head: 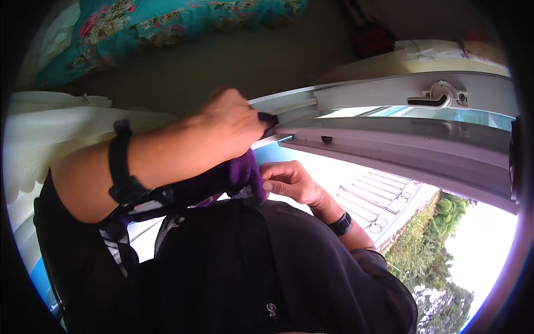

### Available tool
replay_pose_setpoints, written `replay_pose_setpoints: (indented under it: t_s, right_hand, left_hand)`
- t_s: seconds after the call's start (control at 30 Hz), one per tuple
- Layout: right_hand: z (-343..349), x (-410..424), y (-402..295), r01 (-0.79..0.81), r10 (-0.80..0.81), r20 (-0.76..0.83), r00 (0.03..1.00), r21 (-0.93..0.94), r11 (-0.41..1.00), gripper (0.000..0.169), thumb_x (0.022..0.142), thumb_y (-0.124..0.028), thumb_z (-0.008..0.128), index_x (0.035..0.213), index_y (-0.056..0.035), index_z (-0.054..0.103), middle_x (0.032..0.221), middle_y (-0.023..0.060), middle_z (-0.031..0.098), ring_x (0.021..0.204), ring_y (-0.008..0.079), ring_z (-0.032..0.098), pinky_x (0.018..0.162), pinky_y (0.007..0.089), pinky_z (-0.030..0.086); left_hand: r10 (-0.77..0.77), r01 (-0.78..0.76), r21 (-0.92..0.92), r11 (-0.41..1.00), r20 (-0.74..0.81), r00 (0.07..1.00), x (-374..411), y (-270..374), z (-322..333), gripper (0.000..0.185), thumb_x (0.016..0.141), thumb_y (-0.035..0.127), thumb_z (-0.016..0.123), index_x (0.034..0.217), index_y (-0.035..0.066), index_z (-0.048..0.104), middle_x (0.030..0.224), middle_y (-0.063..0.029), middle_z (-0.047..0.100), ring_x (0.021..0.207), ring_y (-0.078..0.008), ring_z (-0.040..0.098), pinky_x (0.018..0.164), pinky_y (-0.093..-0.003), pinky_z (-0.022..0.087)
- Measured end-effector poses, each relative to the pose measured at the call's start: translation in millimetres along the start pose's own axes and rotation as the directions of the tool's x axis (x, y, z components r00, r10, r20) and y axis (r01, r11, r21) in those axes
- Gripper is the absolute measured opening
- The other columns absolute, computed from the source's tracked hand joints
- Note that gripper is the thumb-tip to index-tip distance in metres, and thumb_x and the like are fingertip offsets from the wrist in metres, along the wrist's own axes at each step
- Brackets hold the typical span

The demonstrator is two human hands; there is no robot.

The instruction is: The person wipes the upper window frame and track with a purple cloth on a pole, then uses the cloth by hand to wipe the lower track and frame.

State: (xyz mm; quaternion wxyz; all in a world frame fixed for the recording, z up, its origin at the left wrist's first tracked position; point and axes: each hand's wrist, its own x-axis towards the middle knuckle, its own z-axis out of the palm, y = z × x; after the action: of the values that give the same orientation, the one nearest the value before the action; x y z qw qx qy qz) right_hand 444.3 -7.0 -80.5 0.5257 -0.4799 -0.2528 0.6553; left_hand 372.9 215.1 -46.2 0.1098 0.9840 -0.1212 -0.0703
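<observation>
My left hand (231, 121) is a closed, slightly blurred fist at the inner edge of a white window frame (296, 108). Dark cloth pokes out past its knuckles. Beneath that forearm hangs a purple cloth (246, 171), partly hidden by the arm. My right hand (290, 181) is lower, in front of the bright opening, with thumb and forefinger pinched together at the cloth's edge. Whether the dark piece in my left hand belongs to the same purple cloth is not clear.
A white sliding window sash with a latch handle (442, 98) lies to the right. Outside are a metal railing (375, 196) and trees (434, 242). Pale curtains (54, 125) hang at left; a floral turquoise bed cover (167, 25) is at the top.
</observation>
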Motion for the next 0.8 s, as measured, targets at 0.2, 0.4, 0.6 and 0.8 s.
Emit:
replay_pose_setpoints:
  t_s: [0.2,0.4,0.6,0.8]
  right_hand:
    - [13,16,2,0.029,-0.022,0.044,0.999,-0.156,0.987,0.012,0.096,-0.006,0.055,0.095,0.0020,0.062,0.079,0.0033,0.062,0.074,0.0097,0.058,0.071,0.0243,0.048]
    - [30,18,-2,0.027,-0.025,0.009,1.000,-0.285,0.958,0.014,0.097,-0.011,0.055,0.096,0.0017,0.061,0.078,0.0030,0.062,0.073,0.0093,0.060,0.070,0.0246,0.050]
    - [31,-2,-3,0.022,-0.026,-0.016,1.000,-0.230,0.973,0.011,0.097,-0.008,0.053,0.094,0.0013,0.059,0.082,0.0026,0.061,0.077,0.0094,0.060,0.071,0.0248,0.050]
    - [26,-15,-1,0.076,-0.080,-0.022,0.997,-0.159,0.984,0.010,0.097,-0.006,0.052,0.094,0.0013,0.057,0.082,0.0025,0.060,0.076,0.0089,0.059,0.072,0.0245,0.049]
  left_hand:
    - [-0.330,0.335,0.053,0.941,0.376,0.866,-57,10,-23,0.054,0.085,0.010,0.052,0.135,0.033,0.053,0.102,-0.0147,0.068,0.095,-0.0278,0.065,0.082,-0.0364,0.047]
    - [-0.360,0.345,0.104,0.933,0.324,0.875,-87,16,-31,0.048,0.087,0.011,0.051,0.132,0.026,0.056,0.106,-0.0137,0.066,0.104,-0.0265,0.061,0.084,-0.0389,0.048]
    - [-0.171,0.152,0.239,0.959,0.060,0.983,-48,22,-10,0.041,0.089,0.019,0.052,0.130,0.019,0.058,0.108,-0.0098,0.064,0.107,-0.0235,0.058,0.086,-0.0359,0.049]
    - [-0.021,0.043,0.281,0.959,-0.081,0.996,-2,19,-2,0.033,0.089,0.023,0.051,0.118,0.020,0.065,0.114,-0.0126,0.060,0.112,-0.0263,0.053,0.095,-0.0444,0.043]
